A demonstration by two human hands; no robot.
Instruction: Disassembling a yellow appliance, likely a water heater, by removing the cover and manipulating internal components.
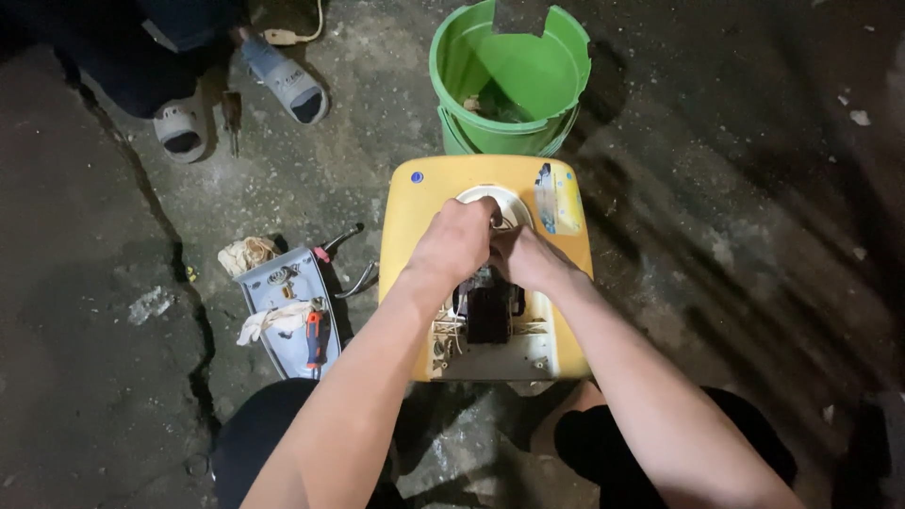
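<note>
We crouch over the yellow casing [485, 273], our knees just below it. Our left hand [454, 240] and right hand [528, 259] meet at its middle, fingers pinched together on something small beside the round white opening [500, 203]; what exactly, we cannot tell. Below the hands sits a black motor [488, 316] among loose wires. A slip could tear those wires. Left of the casing lies a grey tray [287, 320] of tools; beyond it, a green bucket [509, 80].
</note>
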